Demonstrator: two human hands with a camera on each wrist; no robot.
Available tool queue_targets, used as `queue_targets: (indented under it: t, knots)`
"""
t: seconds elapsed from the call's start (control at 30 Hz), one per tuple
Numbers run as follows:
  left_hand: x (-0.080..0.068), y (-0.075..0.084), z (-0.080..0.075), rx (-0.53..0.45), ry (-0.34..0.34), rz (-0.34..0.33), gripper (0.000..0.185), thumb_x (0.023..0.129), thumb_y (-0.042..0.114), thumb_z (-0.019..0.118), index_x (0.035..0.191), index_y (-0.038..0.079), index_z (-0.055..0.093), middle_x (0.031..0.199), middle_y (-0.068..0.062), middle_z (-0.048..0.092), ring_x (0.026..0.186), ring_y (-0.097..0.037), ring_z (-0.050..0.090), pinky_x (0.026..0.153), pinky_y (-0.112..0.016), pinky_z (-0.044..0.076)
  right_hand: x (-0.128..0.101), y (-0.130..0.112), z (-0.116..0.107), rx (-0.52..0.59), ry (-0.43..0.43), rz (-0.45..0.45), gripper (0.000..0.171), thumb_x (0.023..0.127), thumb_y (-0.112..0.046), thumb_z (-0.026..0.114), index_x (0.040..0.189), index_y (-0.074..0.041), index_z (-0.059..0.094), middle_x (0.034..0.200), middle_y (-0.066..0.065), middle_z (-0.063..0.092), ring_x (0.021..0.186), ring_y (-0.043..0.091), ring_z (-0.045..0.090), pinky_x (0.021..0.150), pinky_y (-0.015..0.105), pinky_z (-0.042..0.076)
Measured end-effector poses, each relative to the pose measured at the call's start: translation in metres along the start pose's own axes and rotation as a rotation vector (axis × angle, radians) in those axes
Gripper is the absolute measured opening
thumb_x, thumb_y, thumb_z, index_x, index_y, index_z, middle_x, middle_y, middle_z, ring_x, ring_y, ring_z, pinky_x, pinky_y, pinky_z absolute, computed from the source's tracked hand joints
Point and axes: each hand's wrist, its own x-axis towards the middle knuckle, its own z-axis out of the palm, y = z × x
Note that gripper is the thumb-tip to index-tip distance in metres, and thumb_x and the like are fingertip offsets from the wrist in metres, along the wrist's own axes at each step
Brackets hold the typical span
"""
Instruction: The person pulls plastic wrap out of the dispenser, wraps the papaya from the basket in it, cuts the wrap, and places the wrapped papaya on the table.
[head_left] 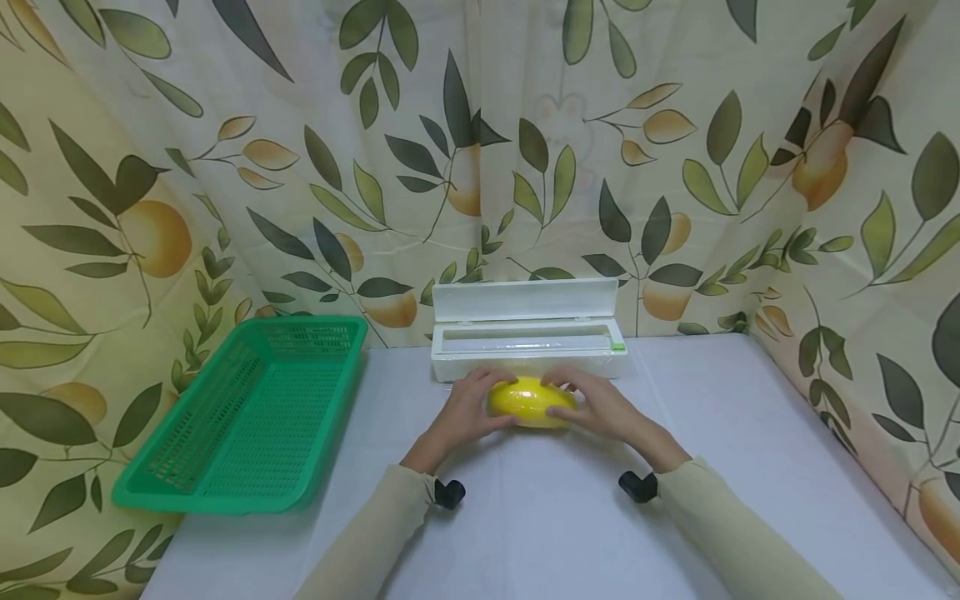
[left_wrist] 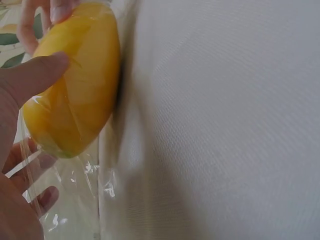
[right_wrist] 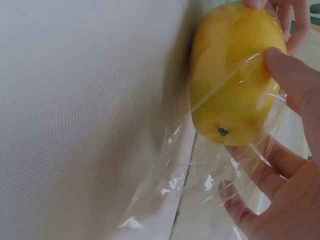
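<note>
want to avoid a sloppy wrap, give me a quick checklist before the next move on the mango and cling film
1. Both hands on the mango: ok, left hand and right hand cup its ends.
2. Mango resting on the table: ok.
3. Cling film over the fruit: ok, it drapes across the stem end.
4. Film smooth: not ok, loose crinkled edges hang past the fingers.
5. Film cut free from the dispenser box: cannot tell.
6. Green basket free to receive: ok, nothing in it.

I see mango (head_left: 531,402) on tabletop (head_left: 750,433) between both hands; wrap dispenser (head_left: 527,332) just behind; basket (head_left: 247,417) far left.
</note>
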Motion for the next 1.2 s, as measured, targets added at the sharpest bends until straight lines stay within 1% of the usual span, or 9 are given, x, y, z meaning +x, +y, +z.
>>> queue_targets:
  t: [0.13, 0.27, 0.4, 0.5, 0.63, 0.73, 0.9, 1.1, 1.2]
  knots:
    - [0.002, -0.002, 0.001, 0.042, 0.013, -0.006, 0.058, 0.084, 0.039, 0.086, 0.134, 0.021, 0.064, 0.146, -0.002, 0.052, 0.133, -0.021, 0.049, 0.109, -0.053, 0.039, 0.002, -0.001, 0.001, -0.06, 0.041, -0.012, 0.042, 0.088, -0.023, 0.083, 0.125, -0.012, 0.069, 0.133, 0.011, 0.064, 0.119, 0.037, 0.057, 0.1, 0.06, 0.045]
    - [0.004, 0.001, 0.001, 0.143, 0.04, -0.002, 0.06, 0.082, 0.048, 0.084, 0.134, 0.023, 0.064, 0.15, -0.001, 0.047, 0.138, -0.024, 0.042, 0.108, -0.052, 0.037, 0.006, -0.003, 0.002, -0.162, 0.075, 0.008, 0.039, 0.087, -0.029, 0.084, 0.122, -0.016, 0.072, 0.14, 0.014, 0.056, 0.125, 0.041, 0.047, 0.102, 0.063, 0.038]
    - [0.005, 0.004, 0.002, 0.208, 0.054, 0.019, 0.069, 0.079, 0.058, 0.083, 0.134, 0.02, 0.064, 0.146, -0.001, 0.052, 0.137, -0.023, 0.043, 0.11, -0.049, 0.035, 0.007, -0.004, 0.004, -0.174, 0.071, -0.003, 0.046, 0.085, -0.034, 0.085, 0.123, -0.014, 0.07, 0.136, 0.012, 0.059, 0.123, 0.039, 0.05, 0.101, 0.064, 0.038]
    - [0.004, 0.004, 0.004, 0.213, 0.045, 0.005, 0.076, 0.076, 0.06, 0.085, 0.136, 0.018, 0.063, 0.145, 0.0, 0.055, 0.136, -0.02, 0.045, 0.112, -0.047, 0.035, 0.007, -0.003, 0.006, -0.148, 0.056, 0.005, 0.055, 0.081, -0.036, 0.089, 0.126, -0.012, 0.067, 0.134, 0.011, 0.062, 0.119, 0.035, 0.055, 0.101, 0.064, 0.039]
    - [0.006, 0.003, 0.007, 0.178, 0.058, -0.007, 0.074, 0.075, 0.051, 0.089, 0.135, 0.018, 0.063, 0.144, 0.0, 0.057, 0.135, -0.019, 0.048, 0.109, -0.044, 0.038, 0.009, -0.003, 0.006, -0.133, 0.044, 0.04, 0.06, 0.077, -0.031, 0.092, 0.128, -0.013, 0.066, 0.134, 0.009, 0.063, 0.115, 0.03, 0.059, 0.102, 0.062, 0.041]
    - [0.009, 0.001, 0.007, 0.161, 0.078, -0.004, 0.071, 0.075, 0.046, 0.091, 0.134, 0.018, 0.064, 0.141, 0.0, 0.06, 0.132, -0.019, 0.052, 0.104, -0.042, 0.041, 0.01, -0.002, 0.004, -0.129, 0.043, 0.047, 0.06, 0.077, -0.029, 0.092, 0.129, -0.013, 0.066, 0.134, 0.007, 0.064, 0.113, 0.029, 0.061, 0.101, 0.058, 0.045]
    - [0.013, -0.002, 0.006, 0.124, 0.093, -0.012, 0.067, 0.076, 0.044, 0.09, 0.132, 0.02, 0.065, 0.137, 0.002, 0.063, 0.129, -0.019, 0.054, 0.104, -0.042, 0.041, 0.015, 0.002, 0.0, -0.107, 0.035, 0.043, 0.061, 0.077, -0.029, 0.092, 0.129, -0.013, 0.065, 0.128, 0.005, 0.068, 0.106, 0.025, 0.064, 0.093, 0.048, 0.055]
    - [0.019, -0.006, 0.006, 0.112, 0.12, 0.01, 0.059, 0.076, 0.042, 0.091, 0.126, 0.018, 0.069, 0.127, 0.002, 0.069, 0.12, -0.018, 0.06, 0.102, -0.043, 0.043, 0.021, 0.006, -0.005, -0.12, 0.032, 0.021, 0.053, 0.078, -0.029, 0.091, 0.123, -0.012, 0.069, 0.121, 0.004, 0.071, 0.1, 0.024, 0.067, 0.089, 0.047, 0.056]
    - [0.023, -0.008, 0.006, 0.113, 0.121, 0.013, 0.058, 0.076, 0.041, 0.091, 0.125, 0.017, 0.071, 0.124, 0.002, 0.071, 0.117, -0.018, 0.063, 0.102, -0.043, 0.044, 0.024, 0.008, -0.008, -0.133, 0.012, 0.034, 0.05, 0.079, -0.03, 0.09, 0.122, -0.01, 0.071, 0.119, 0.005, 0.072, 0.1, 0.025, 0.067, 0.089, 0.047, 0.055]
